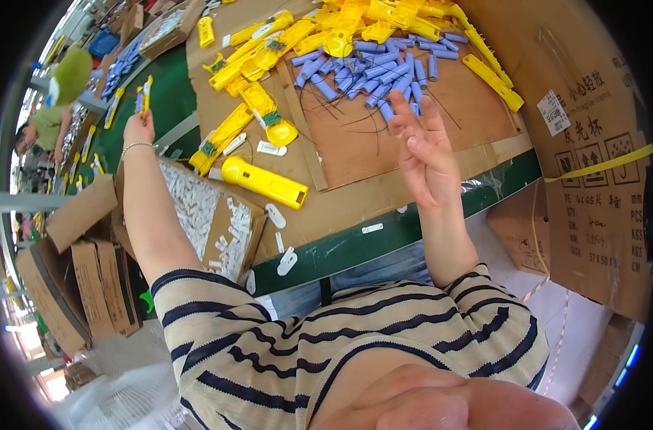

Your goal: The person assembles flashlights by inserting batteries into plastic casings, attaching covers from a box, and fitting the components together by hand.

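My left hand (138, 129) is stretched out to the far left over the green surface. Its fingers are closed on the near end of a small-looking yellow plastic housing (142, 102) with a pale strip along it. My right hand (426, 154) is raised, palm toward me, fingers apart and curled a little, with nothing in it. Beyond its fingertips lies a heap of blue cylindrical battery cells (376, 72) with thin dark wires. Between my hands, a closed yellow housing (265, 182) rests on the cardboard, near half-shells with green circuit boards (271, 117).
Yellow shells (341, 21) are piled at the back. A box of small white parts (197, 197) stands beside my left forearm. White pieces (287, 261) lie along the table's green edge. A tall carton (591, 107) rises on the right. Another person (47, 132) is at the far left.
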{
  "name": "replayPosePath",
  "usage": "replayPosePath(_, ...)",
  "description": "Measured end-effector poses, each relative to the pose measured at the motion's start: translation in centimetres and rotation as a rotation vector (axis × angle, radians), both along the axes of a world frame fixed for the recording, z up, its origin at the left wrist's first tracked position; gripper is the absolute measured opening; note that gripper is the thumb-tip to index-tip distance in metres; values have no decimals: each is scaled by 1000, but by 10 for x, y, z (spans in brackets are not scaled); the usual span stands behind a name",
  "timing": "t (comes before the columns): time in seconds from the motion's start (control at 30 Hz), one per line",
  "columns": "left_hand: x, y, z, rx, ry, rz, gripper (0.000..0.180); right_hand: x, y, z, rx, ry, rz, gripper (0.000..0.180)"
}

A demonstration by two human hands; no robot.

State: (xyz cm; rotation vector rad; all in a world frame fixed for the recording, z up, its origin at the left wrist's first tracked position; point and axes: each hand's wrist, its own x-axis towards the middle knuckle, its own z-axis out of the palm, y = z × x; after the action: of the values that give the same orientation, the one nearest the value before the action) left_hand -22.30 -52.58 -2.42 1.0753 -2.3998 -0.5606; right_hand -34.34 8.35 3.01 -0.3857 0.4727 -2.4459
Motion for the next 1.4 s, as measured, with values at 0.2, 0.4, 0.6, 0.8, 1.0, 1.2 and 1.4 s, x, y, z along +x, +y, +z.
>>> replayPosePath(0.2,-11,-15,0,-344,-460,4,38,-13,-13,-7,66,-70,-36,54)
replayPosePath(0.4,-12,-24,-17,-300,-481,2,45,-17,-19,-6,130,4,-164,50)
replayPosePath(0.6,-41,-1,18,-178,-170,247,53,-18,-19,-18,211,-14,-223,50)
replayPosePath(0.8,-89,243,49,-211,-227,-379,31,-11,-25,-25,237,2,-220,46)
replayPosePath(1.0,-125,262,33,-23,-578,-393,37,-6,-27,-25,137,182,-189,44)
replayPosePath(1.2,-95,297,47,202,183,-282,37,33,-4,-18,278,227,-256,37)
replayPosePath(1.4,-26,360,111,101,647,-560,20,55,4,-7,538,342,-228,34)
